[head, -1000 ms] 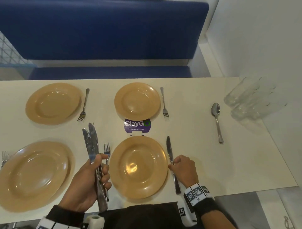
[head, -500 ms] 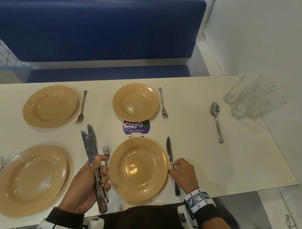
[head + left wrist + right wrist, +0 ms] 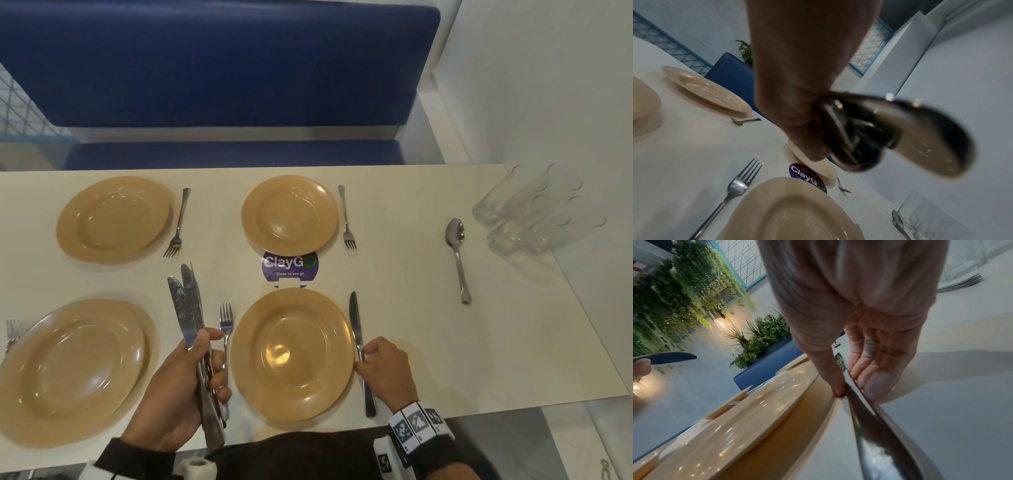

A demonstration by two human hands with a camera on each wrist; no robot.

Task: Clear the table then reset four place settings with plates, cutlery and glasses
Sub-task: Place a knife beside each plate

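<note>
Several tan plates lie on the white table [image 3: 445,342]; the near middle plate [image 3: 291,353] is right in front of me. My left hand [image 3: 191,380] grips a bundle of knives [image 3: 186,308], blades pointing away, just left of that plate and above a fork [image 3: 226,325]. In the left wrist view the bundle's handles [image 3: 920,138] fill the palm. My right hand [image 3: 380,366] pinches the handle of one knife [image 3: 356,329] lying on the table at the plate's right edge; in the right wrist view thumb and fingers [image 3: 877,386] close on that knife [image 3: 875,434].
Far plates [image 3: 113,219] [image 3: 289,214] each have a fork [image 3: 176,226] [image 3: 346,219] to their right. A spoon [image 3: 457,253] lies right of centre, beside several clear glasses [image 3: 527,212] against the wall. A purple sticker [image 3: 290,270] marks the table's middle. A blue bench [image 3: 219,68] runs behind.
Both hands have kept their holds and barely moved; the right hand stays on the knife beside the near plate. The view has shifted slightly.
</note>
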